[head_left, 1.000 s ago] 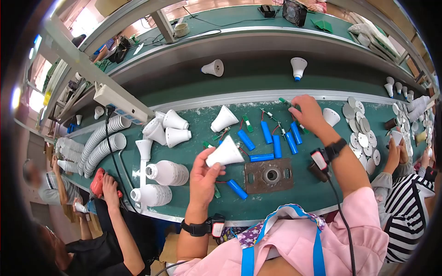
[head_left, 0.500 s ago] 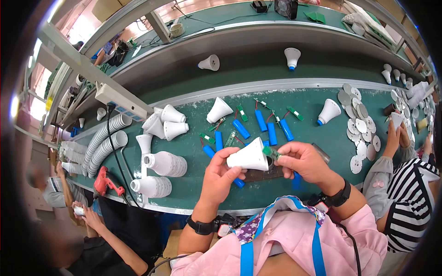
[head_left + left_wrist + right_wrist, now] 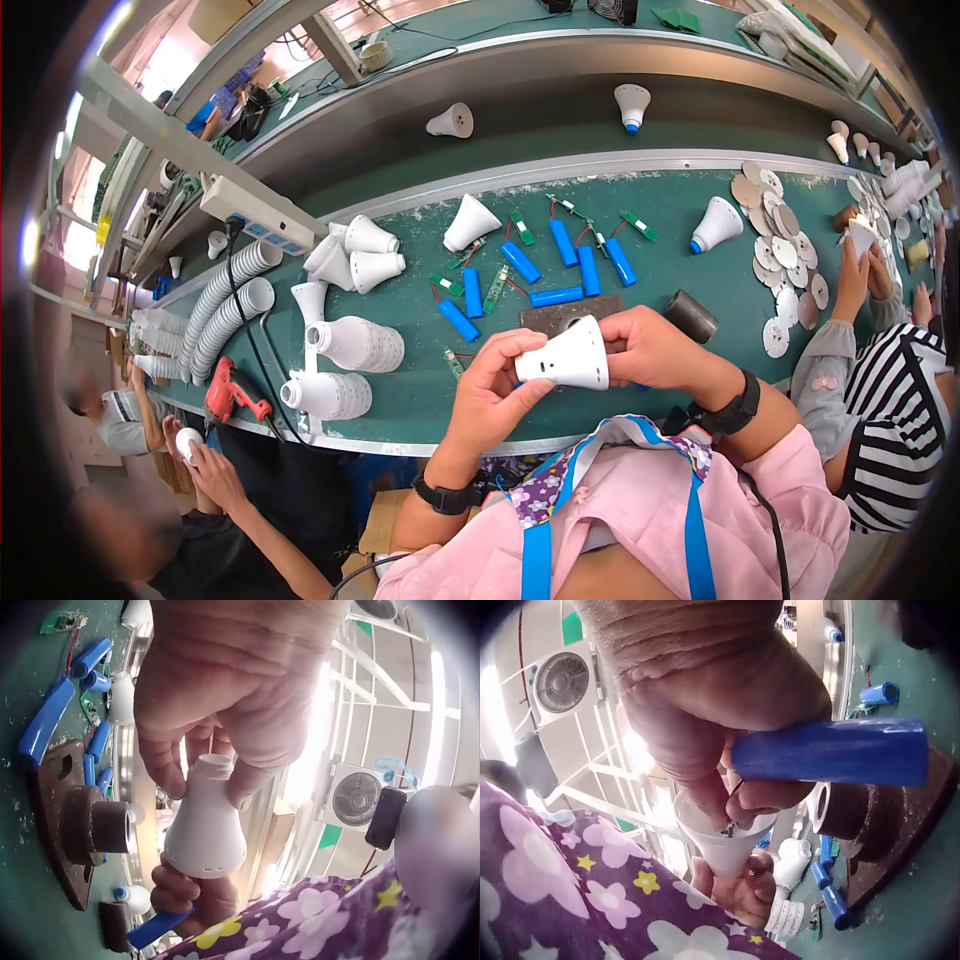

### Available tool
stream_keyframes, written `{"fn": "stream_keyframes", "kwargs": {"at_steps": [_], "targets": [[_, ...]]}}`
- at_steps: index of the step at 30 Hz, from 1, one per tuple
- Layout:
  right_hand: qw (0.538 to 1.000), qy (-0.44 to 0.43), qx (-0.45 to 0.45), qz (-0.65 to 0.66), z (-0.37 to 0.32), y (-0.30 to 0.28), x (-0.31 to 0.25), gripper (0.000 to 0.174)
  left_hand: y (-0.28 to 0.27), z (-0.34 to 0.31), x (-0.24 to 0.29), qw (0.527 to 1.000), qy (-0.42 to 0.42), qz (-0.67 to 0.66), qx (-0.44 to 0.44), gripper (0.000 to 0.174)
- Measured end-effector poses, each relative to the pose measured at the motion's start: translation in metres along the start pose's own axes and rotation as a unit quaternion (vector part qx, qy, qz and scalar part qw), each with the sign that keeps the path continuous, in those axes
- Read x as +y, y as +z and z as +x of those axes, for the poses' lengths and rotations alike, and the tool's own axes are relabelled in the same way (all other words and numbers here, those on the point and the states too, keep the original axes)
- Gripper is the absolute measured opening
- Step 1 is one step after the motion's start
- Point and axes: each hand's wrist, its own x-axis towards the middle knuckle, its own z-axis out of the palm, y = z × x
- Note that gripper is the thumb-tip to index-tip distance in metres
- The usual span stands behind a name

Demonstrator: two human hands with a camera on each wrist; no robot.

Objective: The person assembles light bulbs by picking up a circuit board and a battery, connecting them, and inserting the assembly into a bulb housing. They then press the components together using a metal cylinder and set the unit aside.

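My left hand [image 3: 490, 385] holds a white cone-shaped bulb housing [image 3: 568, 358] near its narrow neck, fingers on one side and thumb on the other. In the right wrist view, fingertips of my right hand [image 3: 650, 350] reach into the housing's wide mouth and pinch a small part, mostly hidden there. This is the end of the circuit board wired to a blue battery [image 3: 832, 752], which lies against the same hand's fingers. Below the housing in the head view is a brown metal plate [image 3: 540, 318] with a raised round socket [image 3: 859, 817].
Several blue batteries [image 3: 588, 272] with green boards lie beyond my hands. White housings [image 3: 375, 268] and stacked ones [image 3: 365, 345] stand left, near a red power tool [image 3: 232, 392]. A dark metal cylinder [image 3: 692, 316] and round discs [image 3: 785, 250] lie right. People work at both sides.
My right hand has lifted a circuit board with its battery off the table and brought it to the housing's mouth. My left hand has moved the housing right and turned it.
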Motion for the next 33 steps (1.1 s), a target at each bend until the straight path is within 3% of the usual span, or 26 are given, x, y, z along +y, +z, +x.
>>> {"fn": "stream_keyframes", "kwargs": {"at_steps": [5,15,23,33], "targets": [[0.999,0.010,-0.047,0.013,0.002,0.002,0.008,0.017,-0.003,-0.005,0.003,0.999,-0.017,0.027,0.009,0.039],[0.999,0.012,-0.027,-0.023,0.000,0.002,0.007,0.020,-0.001,-0.005,0.006,0.996,-0.033,0.082,-0.012,0.038],[0.989,-0.009,-0.091,0.113,-0.003,0.000,0.019,0.022,-0.003,-0.006,0.009,0.996,-0.037,0.079,-0.007,0.038],[0.994,-0.042,-0.087,0.051,-0.008,0.001,0.020,0.024,-0.002,-0.007,0.009,0.996,-0.043,0.076,-0.009,0.036]]}}
